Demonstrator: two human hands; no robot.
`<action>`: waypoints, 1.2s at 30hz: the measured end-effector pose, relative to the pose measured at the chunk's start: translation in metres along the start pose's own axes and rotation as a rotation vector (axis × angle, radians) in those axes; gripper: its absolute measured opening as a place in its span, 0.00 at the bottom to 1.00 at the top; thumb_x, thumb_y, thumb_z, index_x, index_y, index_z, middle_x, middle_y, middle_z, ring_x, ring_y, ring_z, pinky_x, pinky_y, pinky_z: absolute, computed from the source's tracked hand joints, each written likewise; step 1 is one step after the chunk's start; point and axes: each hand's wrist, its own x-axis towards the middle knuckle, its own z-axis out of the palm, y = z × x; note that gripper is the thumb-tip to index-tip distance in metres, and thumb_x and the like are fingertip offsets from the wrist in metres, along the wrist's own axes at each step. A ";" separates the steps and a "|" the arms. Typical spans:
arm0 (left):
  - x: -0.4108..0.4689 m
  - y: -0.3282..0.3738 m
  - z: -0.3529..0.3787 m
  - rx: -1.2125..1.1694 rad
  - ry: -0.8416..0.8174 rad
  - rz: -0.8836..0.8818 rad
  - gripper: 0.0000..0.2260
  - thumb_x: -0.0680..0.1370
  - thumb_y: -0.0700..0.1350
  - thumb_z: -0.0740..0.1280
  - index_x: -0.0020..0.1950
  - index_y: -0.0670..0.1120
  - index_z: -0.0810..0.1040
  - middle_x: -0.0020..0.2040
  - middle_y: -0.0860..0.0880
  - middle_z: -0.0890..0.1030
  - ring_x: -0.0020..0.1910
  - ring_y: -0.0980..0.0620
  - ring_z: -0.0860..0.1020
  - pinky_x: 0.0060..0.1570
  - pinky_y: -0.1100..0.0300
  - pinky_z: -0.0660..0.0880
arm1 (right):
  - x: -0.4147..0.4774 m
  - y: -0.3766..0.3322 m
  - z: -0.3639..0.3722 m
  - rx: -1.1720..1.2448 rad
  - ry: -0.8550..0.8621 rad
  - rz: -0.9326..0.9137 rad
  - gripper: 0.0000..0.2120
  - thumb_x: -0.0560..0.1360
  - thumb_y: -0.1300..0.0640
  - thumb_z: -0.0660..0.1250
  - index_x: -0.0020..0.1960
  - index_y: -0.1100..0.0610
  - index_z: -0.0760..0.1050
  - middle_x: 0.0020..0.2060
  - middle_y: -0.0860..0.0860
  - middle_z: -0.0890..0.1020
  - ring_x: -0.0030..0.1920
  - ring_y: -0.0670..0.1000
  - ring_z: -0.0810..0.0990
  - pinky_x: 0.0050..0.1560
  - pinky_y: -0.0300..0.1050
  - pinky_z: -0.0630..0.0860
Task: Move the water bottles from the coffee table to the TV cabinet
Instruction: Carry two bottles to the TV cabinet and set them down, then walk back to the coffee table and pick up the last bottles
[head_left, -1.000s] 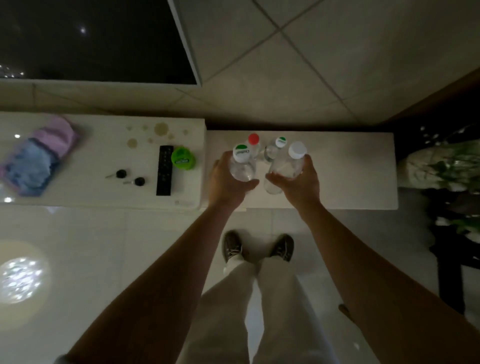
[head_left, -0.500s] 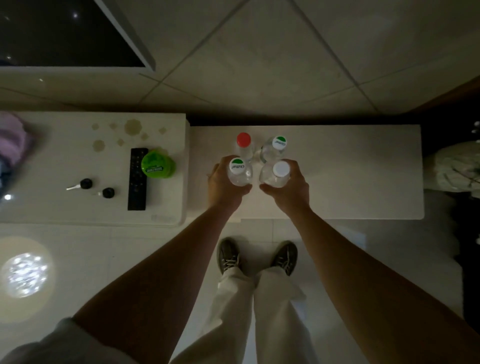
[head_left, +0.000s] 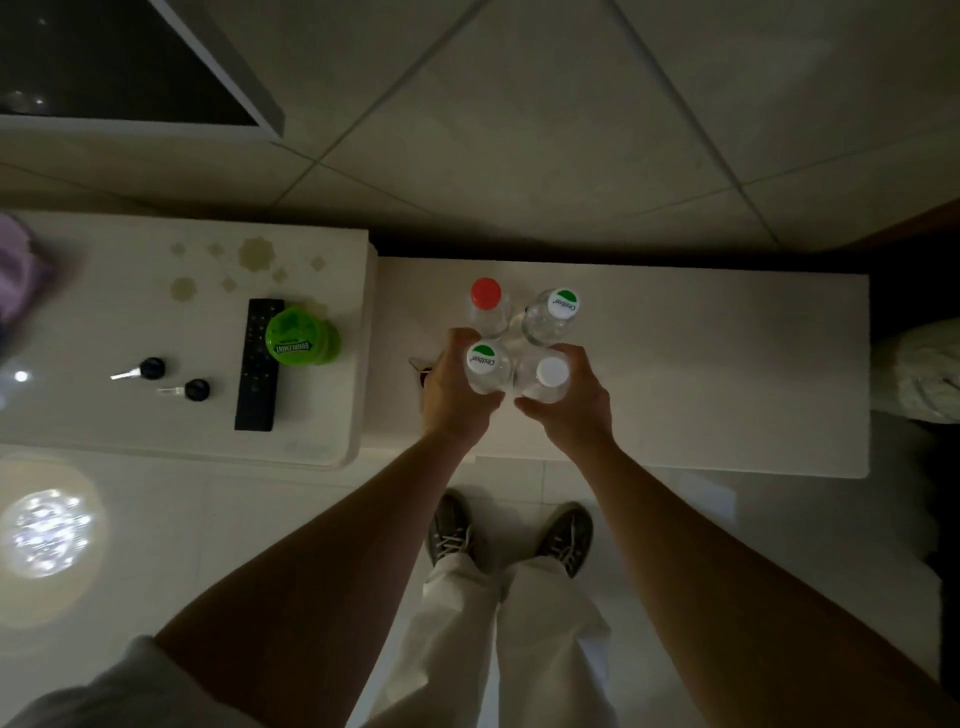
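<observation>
Several clear water bottles stand close together on the white TV cabinet (head_left: 727, 364). My left hand (head_left: 452, 395) grips the near bottle with a green-and-white cap (head_left: 481, 359). My right hand (head_left: 571, 410) grips the near bottle with a plain white cap (head_left: 551, 372). Both held bottles are upright and seen from above; whether their bases touch the cabinet top is hidden. Just behind them stand a red-capped bottle (head_left: 486, 293) and a second green-and-white-capped bottle (head_left: 563, 303), neither touched by a hand.
A raised white cabinet section (head_left: 104, 322) on the left carries a black remote (head_left: 258, 364), a green round tub (head_left: 298, 335), two small black-capped items (head_left: 171, 379) and a purple cloth (head_left: 21, 270). A TV screen (head_left: 104, 62) hangs above. A small dark item (head_left: 423, 371) lies by my left hand.
Both hands have lowered with their bottles, from tilted and raised to upright beside the two rear bottles. The camera view has shifted rightwards along the cabinet.
</observation>
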 end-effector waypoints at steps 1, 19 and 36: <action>0.002 -0.002 0.003 0.002 0.004 -0.009 0.27 0.67 0.40 0.79 0.60 0.51 0.70 0.52 0.52 0.81 0.50 0.52 0.79 0.47 0.60 0.76 | 0.002 0.002 0.001 -0.010 0.000 -0.009 0.35 0.66 0.56 0.81 0.68 0.53 0.68 0.60 0.50 0.81 0.62 0.53 0.77 0.56 0.40 0.69; 0.000 -0.023 0.002 -0.005 -0.044 -0.039 0.33 0.65 0.37 0.79 0.65 0.49 0.67 0.60 0.46 0.79 0.60 0.45 0.78 0.57 0.46 0.79 | 0.000 0.024 0.019 0.020 0.051 0.053 0.42 0.64 0.53 0.82 0.70 0.54 0.64 0.67 0.53 0.76 0.65 0.56 0.76 0.63 0.54 0.76; -0.138 0.133 -0.264 0.299 -0.133 0.142 0.12 0.78 0.47 0.69 0.60 0.48 0.75 0.53 0.55 0.75 0.58 0.50 0.78 0.50 0.62 0.68 | -0.190 -0.159 -0.124 0.134 0.152 -0.137 0.14 0.77 0.48 0.70 0.59 0.55 0.77 0.53 0.48 0.83 0.51 0.45 0.81 0.45 0.29 0.72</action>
